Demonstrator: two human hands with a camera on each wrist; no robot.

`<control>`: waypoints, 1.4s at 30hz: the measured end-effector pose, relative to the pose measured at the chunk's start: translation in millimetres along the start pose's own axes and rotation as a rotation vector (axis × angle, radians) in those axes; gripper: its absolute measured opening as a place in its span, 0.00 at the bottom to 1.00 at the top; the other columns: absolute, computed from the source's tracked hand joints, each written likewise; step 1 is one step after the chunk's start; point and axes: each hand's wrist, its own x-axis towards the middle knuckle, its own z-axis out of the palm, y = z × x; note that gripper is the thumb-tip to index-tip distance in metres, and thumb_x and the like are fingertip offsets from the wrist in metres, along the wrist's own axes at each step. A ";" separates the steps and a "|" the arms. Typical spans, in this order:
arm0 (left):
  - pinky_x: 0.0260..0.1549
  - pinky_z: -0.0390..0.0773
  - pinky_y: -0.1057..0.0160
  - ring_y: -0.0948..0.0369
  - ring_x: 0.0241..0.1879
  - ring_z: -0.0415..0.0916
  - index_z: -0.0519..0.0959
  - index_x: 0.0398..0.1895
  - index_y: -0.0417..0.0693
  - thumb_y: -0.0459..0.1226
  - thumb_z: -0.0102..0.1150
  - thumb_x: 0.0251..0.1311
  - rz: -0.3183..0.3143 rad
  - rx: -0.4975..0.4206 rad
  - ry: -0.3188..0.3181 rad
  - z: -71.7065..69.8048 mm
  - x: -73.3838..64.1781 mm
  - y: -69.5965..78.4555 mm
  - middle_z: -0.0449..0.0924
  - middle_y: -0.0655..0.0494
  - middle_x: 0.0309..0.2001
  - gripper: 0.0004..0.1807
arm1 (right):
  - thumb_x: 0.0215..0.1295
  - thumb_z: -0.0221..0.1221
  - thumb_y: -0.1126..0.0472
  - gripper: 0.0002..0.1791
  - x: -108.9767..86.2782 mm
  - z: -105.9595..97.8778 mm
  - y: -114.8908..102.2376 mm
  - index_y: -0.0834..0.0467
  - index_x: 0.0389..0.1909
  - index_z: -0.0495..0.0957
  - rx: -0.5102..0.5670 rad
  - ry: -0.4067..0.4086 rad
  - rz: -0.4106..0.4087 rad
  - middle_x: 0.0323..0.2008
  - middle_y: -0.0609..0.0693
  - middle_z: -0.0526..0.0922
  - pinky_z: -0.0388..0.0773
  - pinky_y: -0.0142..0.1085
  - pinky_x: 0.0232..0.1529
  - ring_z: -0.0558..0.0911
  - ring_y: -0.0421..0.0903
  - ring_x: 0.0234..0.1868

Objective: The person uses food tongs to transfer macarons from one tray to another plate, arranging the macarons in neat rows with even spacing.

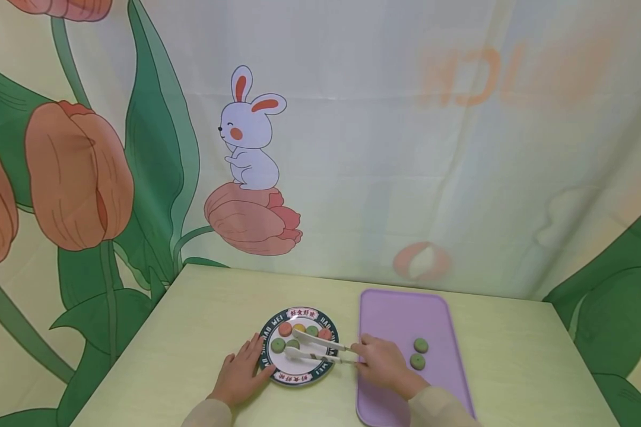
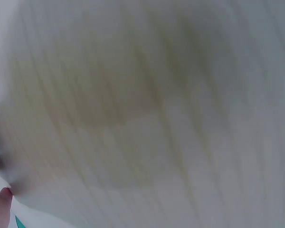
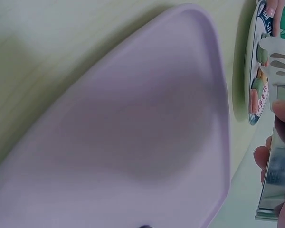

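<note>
My right hand [image 1: 383, 363] grips a pair of tongs [image 1: 320, 342] with white heads and metallic handles. The tong heads are spread apart above the round plate [image 1: 278, 376], one near a yellow macaron [image 1: 299, 328], the other by a green macaron [image 1: 292, 343]. Also on this plate lie a green macaron [image 1: 278, 345], another green one [image 1: 312, 331] and two pinkish ones. With fingers extended, my left hand [image 1: 241, 369] touches the plate's left rim. In the right wrist view the tongs [image 3: 278, 161] show in my grip. Pale cloth [image 2: 147, 118] blocks most of the left wrist view.
A purple tray [image 1: 400, 314] lies right of the plate, under my right forearm. Two green macarons, the back one [image 1: 420, 345] and the front one [image 1: 417, 361], sit on it. Behind the pale table [image 1: 203, 302] hangs a printed curtain [image 1: 342, 148].
</note>
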 end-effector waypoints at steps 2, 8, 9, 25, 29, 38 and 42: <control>0.58 0.54 0.40 0.49 0.66 0.52 0.54 0.66 0.48 0.62 0.40 0.55 0.001 0.000 0.002 -0.3 -0.2 0.4 0.50 0.51 0.68 0.41 | 0.44 0.61 0.59 0.11 -1.0 -1.2 0.5 0.50 0.33 0.78 -0.005 0.005 -0.003 0.20 0.41 0.64 0.55 0.26 0.15 0.59 0.36 0.17; 0.57 0.54 0.40 0.49 0.65 0.52 0.54 0.66 0.48 0.62 0.41 0.55 0.009 -0.006 0.013 0.1 -0.8 0.0 0.51 0.51 0.68 0.41 | 0.44 0.61 0.59 0.13 -5.7 -6.0 2.8 0.51 0.35 0.79 -0.020 -0.005 -0.008 0.20 0.41 0.63 0.54 0.26 0.15 0.58 0.36 0.17; 0.57 0.54 0.40 0.49 0.65 0.52 0.55 0.66 0.48 0.62 0.41 0.55 0.009 -0.007 0.014 0.4 -0.8 -0.2 0.51 0.51 0.68 0.41 | 0.44 0.61 0.59 0.13 -6.6 -6.7 3.2 0.51 0.36 0.79 -0.022 -0.006 -0.012 0.20 0.41 0.63 0.54 0.25 0.15 0.58 0.36 0.17; 0.57 0.54 0.40 0.49 0.65 0.53 0.55 0.66 0.49 0.63 0.40 0.54 0.012 0.004 0.026 5.0 0.8 -3.0 0.51 0.52 0.68 0.41 | 0.45 0.62 0.57 0.16 -16.4 -10.5 7.4 0.51 0.39 0.80 -0.015 -0.003 -0.030 0.20 0.41 0.65 0.54 0.24 0.14 0.58 0.35 0.17; 0.57 0.54 0.40 0.49 0.65 0.53 0.56 0.66 0.49 0.63 0.41 0.54 0.009 0.000 0.028 5.7 1.1 -3.0 0.52 0.52 0.68 0.41 | 0.44 0.63 0.58 0.14 -19.1 -15.7 7.6 0.51 0.36 0.80 0.002 0.015 -0.042 0.20 0.41 0.63 0.53 0.24 0.14 0.57 0.35 0.17; 0.57 0.54 0.40 0.49 0.66 0.52 0.55 0.66 0.48 0.63 0.40 0.54 0.009 -0.007 0.018 5.2 0.7 -3.4 0.50 0.52 0.68 0.42 | 0.44 0.63 0.58 0.12 -26.1 -22.5 11.4 0.51 0.34 0.79 0.002 0.027 -0.060 0.20 0.40 0.63 0.53 0.22 0.15 0.57 0.34 0.17; 0.58 0.54 0.40 0.49 0.66 0.52 0.55 0.66 0.49 0.63 0.40 0.54 0.011 -0.003 0.022 4.9 0.8 -3.1 0.50 0.52 0.68 0.41 | 0.42 0.63 0.58 0.14 -30.1 -22.4 15.9 0.50 0.34 0.80 -0.018 0.059 -0.068 0.20 0.40 0.64 0.54 0.22 0.15 0.58 0.33 0.17</control>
